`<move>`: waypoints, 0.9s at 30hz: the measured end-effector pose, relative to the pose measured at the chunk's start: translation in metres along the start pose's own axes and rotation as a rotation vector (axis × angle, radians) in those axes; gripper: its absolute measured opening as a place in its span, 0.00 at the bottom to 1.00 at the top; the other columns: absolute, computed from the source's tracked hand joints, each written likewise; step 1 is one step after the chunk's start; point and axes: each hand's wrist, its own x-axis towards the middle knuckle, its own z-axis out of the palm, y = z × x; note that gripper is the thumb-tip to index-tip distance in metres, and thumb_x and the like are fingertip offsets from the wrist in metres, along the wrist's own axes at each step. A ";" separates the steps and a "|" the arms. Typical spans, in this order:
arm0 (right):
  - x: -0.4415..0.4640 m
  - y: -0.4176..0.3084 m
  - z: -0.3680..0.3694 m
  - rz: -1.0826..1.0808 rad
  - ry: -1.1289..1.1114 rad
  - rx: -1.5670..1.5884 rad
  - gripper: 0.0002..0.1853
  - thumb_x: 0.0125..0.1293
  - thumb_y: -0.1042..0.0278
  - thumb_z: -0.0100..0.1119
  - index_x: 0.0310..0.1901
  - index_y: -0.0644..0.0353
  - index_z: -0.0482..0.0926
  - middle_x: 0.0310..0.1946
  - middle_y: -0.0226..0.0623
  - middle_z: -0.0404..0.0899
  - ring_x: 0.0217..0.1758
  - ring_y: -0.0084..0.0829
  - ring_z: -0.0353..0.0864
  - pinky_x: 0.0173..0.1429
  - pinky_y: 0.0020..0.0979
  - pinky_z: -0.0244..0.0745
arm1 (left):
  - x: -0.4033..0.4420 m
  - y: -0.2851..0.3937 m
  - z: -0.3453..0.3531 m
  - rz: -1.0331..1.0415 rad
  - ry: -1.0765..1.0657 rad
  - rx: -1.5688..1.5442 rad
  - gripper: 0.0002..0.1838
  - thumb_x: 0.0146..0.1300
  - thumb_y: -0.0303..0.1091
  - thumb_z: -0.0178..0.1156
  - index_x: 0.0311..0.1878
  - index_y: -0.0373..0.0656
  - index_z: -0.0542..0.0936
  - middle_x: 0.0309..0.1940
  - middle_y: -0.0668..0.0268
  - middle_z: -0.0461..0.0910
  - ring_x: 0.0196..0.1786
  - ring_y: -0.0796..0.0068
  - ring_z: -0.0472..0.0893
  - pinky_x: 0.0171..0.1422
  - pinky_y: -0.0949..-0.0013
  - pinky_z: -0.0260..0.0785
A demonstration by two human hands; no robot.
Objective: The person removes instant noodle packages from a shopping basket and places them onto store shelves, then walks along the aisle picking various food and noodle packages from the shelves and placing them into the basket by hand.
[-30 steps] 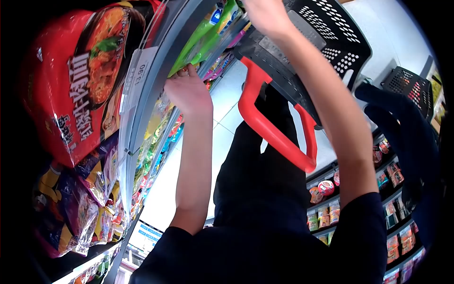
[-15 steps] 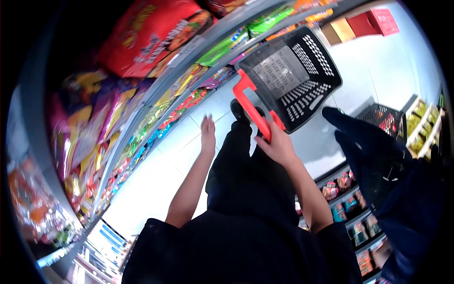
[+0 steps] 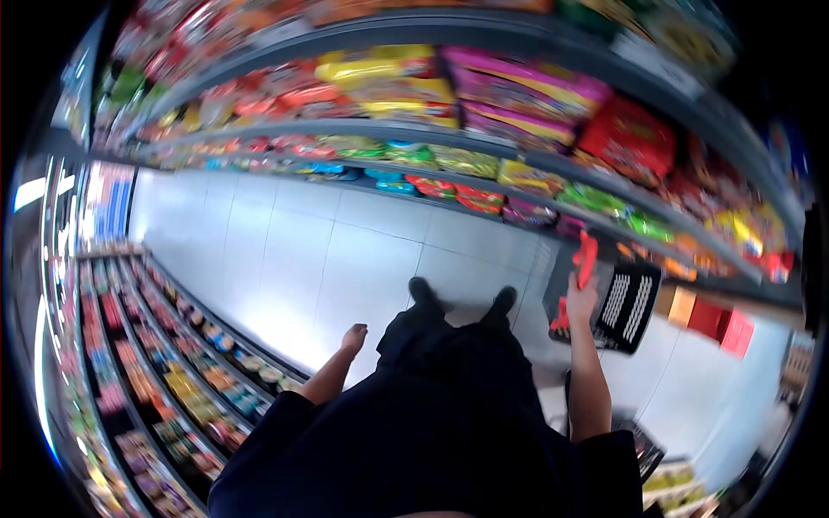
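My right hand (image 3: 584,300) is closed around the red handle (image 3: 587,255) of a black shopping basket (image 3: 629,306). The basket hangs at my right, beside the lower snack shelves, with pale slots along its side. My left hand (image 3: 355,337) hangs over the pale floor in front of my left side. Its fingers are loosely bent, and nothing shows in it.
Shelves of bagged snacks (image 3: 389,82) run across the front. At the left stand shelves of small packs (image 3: 173,380). A red box (image 3: 737,333) is on the floor at the right. Another dark basket (image 3: 643,445) shows at the lower right. Pale floor tiles (image 3: 294,233) stretch away to the left.
My view has swung round, bringing the left shelves and more floor into sight. The basket, still in my right hand, now appears farther right and lower. The other person's dark-clothed figure has mostly left view.
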 end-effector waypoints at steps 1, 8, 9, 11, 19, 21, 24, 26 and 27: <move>-0.001 -0.006 0.002 -0.059 0.029 0.013 0.20 0.63 0.59 0.58 0.52 0.61 0.71 0.39 0.56 0.81 0.45 0.58 0.80 0.49 0.50 0.73 | 0.001 -0.023 0.016 -0.024 0.000 -0.090 0.21 0.63 0.45 0.51 0.53 0.44 0.81 0.52 0.54 0.80 0.59 0.55 0.76 0.65 0.59 0.66; -0.004 -0.039 0.089 -0.052 0.016 -0.340 0.18 0.60 0.62 0.58 0.46 0.65 0.72 0.36 0.55 0.81 0.41 0.52 0.82 0.46 0.48 0.76 | -0.028 -0.116 0.033 -0.297 -0.075 -0.417 0.23 0.63 0.46 0.50 0.53 0.41 0.81 0.44 0.53 0.83 0.44 0.60 0.82 0.48 0.60 0.74; -0.012 -0.072 0.093 0.218 -0.197 -0.170 0.15 0.60 0.63 0.58 0.44 0.64 0.72 0.30 0.48 0.80 0.35 0.40 0.84 0.37 0.41 0.78 | -0.025 -0.132 0.025 -0.342 -0.065 -0.469 0.23 0.63 0.46 0.50 0.53 0.41 0.80 0.42 0.54 0.83 0.41 0.61 0.82 0.44 0.60 0.75; -0.004 -0.058 0.145 0.456 -0.318 0.021 0.12 0.60 0.64 0.59 0.41 0.63 0.72 0.27 0.40 0.77 0.29 0.29 0.81 0.31 0.34 0.76 | -0.013 -0.175 0.007 -0.373 -0.009 -0.635 0.22 0.60 0.47 0.50 0.48 0.41 0.80 0.32 0.60 0.80 0.31 0.66 0.78 0.30 0.63 0.72; -0.085 -0.147 0.287 0.460 -0.576 0.045 0.19 0.54 0.67 0.65 0.43 0.66 0.71 0.31 0.41 0.75 0.27 0.36 0.77 0.29 0.38 0.74 | 0.025 -0.248 -0.155 -0.384 0.160 -0.924 0.22 0.66 0.45 0.50 0.56 0.42 0.76 0.44 0.63 0.81 0.42 0.72 0.80 0.33 0.70 0.71; -0.113 -0.170 0.319 0.442 -0.566 0.068 0.20 0.56 0.68 0.63 0.47 0.63 0.67 0.25 0.38 0.74 0.21 0.35 0.77 0.21 0.36 0.71 | 0.039 -0.254 -0.184 -0.359 0.167 -0.953 0.22 0.67 0.44 0.50 0.59 0.42 0.74 0.48 0.62 0.81 0.46 0.70 0.80 0.37 0.68 0.72; -0.146 -0.211 0.360 0.401 -0.699 0.011 0.21 0.60 0.68 0.58 0.53 0.56 0.63 0.27 0.39 0.75 0.24 0.36 0.78 0.21 0.36 0.73 | 0.068 -0.266 -0.194 -0.330 0.160 -1.023 0.22 0.68 0.44 0.49 0.60 0.43 0.73 0.49 0.62 0.81 0.47 0.69 0.81 0.38 0.67 0.73; -0.153 -0.213 0.395 0.460 -0.803 0.075 0.22 0.62 0.68 0.57 0.55 0.51 0.61 0.30 0.38 0.75 0.26 0.37 0.80 0.23 0.36 0.77 | 0.083 -0.261 -0.200 -0.337 0.103 -1.058 0.22 0.67 0.47 0.50 0.59 0.44 0.73 0.48 0.63 0.81 0.47 0.70 0.80 0.38 0.67 0.73; -0.160 -0.228 0.412 0.512 -0.831 0.147 0.22 0.63 0.67 0.56 0.56 0.49 0.61 0.30 0.38 0.76 0.26 0.37 0.80 0.23 0.35 0.77 | 0.094 -0.264 -0.202 -0.324 0.045 -1.055 0.23 0.67 0.48 0.51 0.58 0.45 0.73 0.48 0.63 0.80 0.47 0.69 0.80 0.37 0.67 0.72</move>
